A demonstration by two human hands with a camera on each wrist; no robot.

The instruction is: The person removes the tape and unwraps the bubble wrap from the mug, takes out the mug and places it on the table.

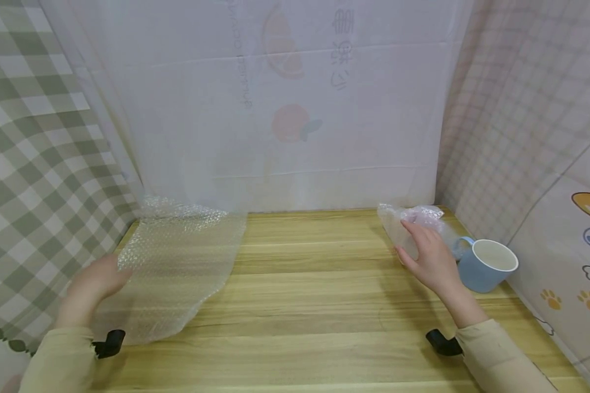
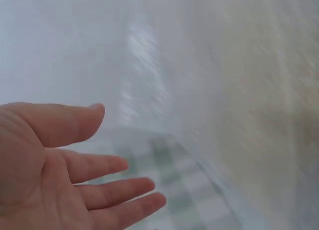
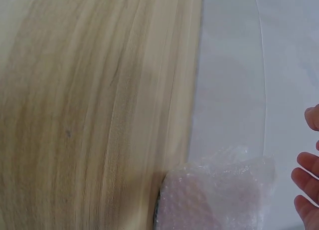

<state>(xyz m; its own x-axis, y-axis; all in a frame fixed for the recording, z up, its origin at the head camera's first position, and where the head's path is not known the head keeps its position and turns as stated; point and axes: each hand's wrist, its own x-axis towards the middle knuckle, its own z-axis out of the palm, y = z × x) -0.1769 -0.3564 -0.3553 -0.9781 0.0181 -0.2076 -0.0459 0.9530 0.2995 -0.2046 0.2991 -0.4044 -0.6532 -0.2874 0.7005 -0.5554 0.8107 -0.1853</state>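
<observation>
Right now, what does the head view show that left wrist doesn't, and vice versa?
Head only: the blue mug, the right hand and the pinkish bubble-wrapped bundle.

Left wrist only: the palm side of the left hand, thumb apart from the fingers; head has that hand blurred.

Both: the left hand itself, the clear bubble wrap sheet (smeared in left wrist) and the green-and-white checked cloth.

Looks like a little nook closed in by hanging sheets; cannot tell whether in a home or somewhere else. Has a wood table [image 1: 300, 305], with a white sheet [image 1: 177, 120] of faint fruit pictures behind the table, a green-and-white checked sheet [image 1: 29, 109] left of the table, and a sheet with paw prints [image 1: 565, 262] right of the table.
</observation>
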